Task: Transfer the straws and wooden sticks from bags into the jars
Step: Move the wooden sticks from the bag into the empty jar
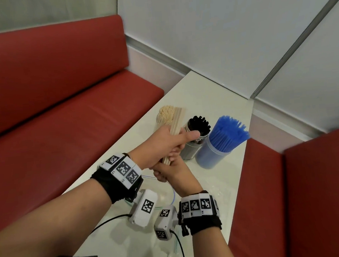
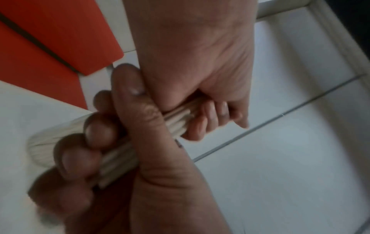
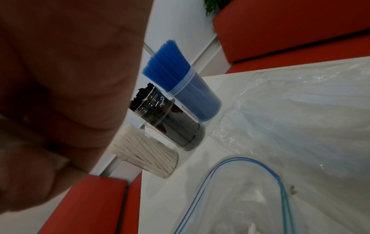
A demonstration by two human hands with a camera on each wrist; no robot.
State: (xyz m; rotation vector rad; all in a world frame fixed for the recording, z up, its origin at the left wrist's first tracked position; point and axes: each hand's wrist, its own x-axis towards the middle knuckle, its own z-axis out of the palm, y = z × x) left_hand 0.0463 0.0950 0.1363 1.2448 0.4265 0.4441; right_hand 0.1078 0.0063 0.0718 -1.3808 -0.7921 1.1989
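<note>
My left hand grips a bundle of pale wooden sticks and holds it tilted above the table, next to the jars. My right hand sits just below and grips the bundle's lower end. In the left wrist view the fingers of my left hand curl round the wooden sticks, and my right hand clasps them from above. A jar of pale sticks stands behind the bundle. Beside it stand a jar of black straws and a jar of blue straws.
Clear zip bags lie flat on the white table under my wrists. Red bench seats flank the table on the left and right. A white wall runs behind the jars. My right hand blocks much of the right wrist view.
</note>
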